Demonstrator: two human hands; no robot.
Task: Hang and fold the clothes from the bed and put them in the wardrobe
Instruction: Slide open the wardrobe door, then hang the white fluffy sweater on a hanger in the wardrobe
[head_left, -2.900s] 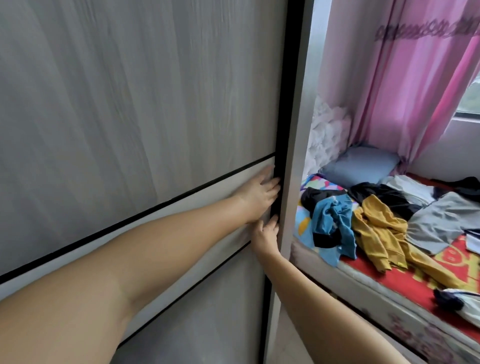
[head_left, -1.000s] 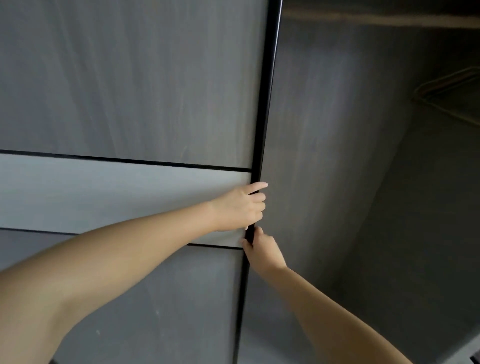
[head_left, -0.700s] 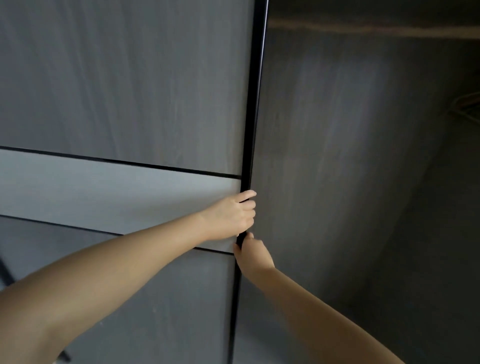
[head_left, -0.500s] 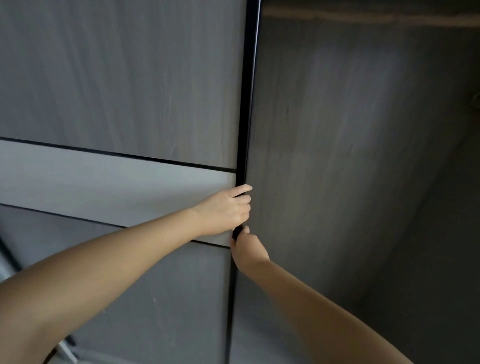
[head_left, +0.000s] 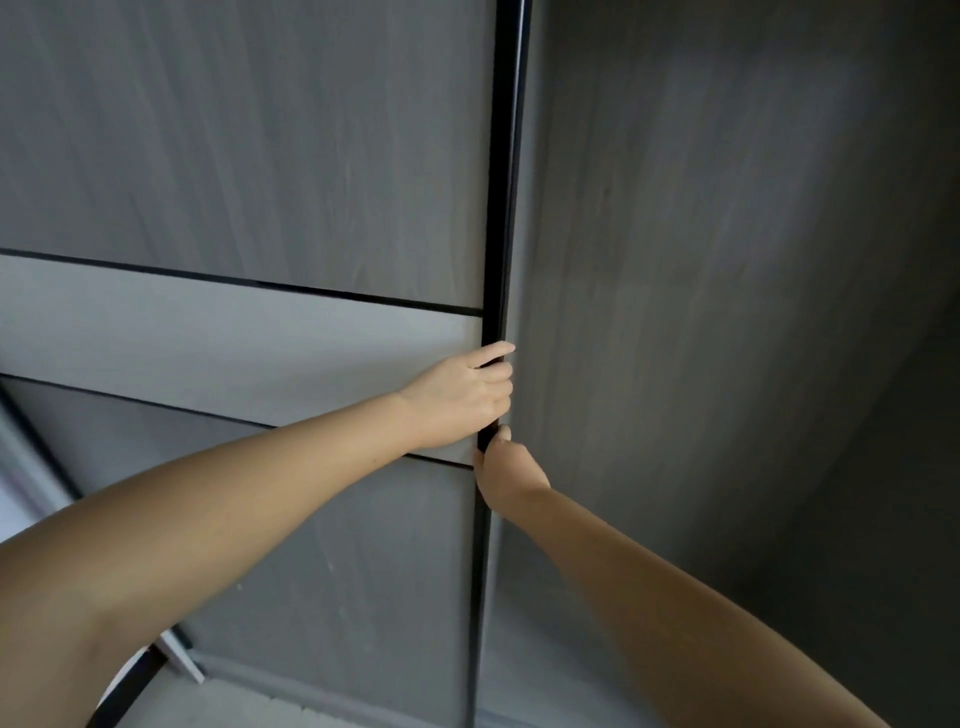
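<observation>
Two bare arms reach forward and up from the bottom corners of the view, and both hands meet at the black edge strip (head_left: 501, 208) of the sliding wardrobe door (head_left: 249, 156). The left hand (head_left: 462, 395) sits higher: its wrist is nearly level, the index finger lies straight along the strip, and the other fingers (head_left: 498, 387) curl round the edge, grasping it. The right hand (head_left: 506, 475) is just below and almost touches the left one; it comes up at a slant from the lower right, its thumb pressed against the strip. Its remaining fingers are hidden behind the hand, so I cannot tell how far they wrap the edge.

One door panel fills the left half of the view, grey wood grain crossed by one paler horizontal band (head_left: 234, 343) framed by two thin black lines. Right of the strip, the wardrobe's interior (head_left: 727, 312) stands open, a single dark compartment with a grey back wall and a shadowed side wall; nothing hangs in the part that shows. The clothes and the bed are out of view.

At the lower left, a black rail (head_left: 130, 686) and a white frame piece (head_left: 179, 657) run diagonally beside the door's foot, partly covered by the left forearm.
</observation>
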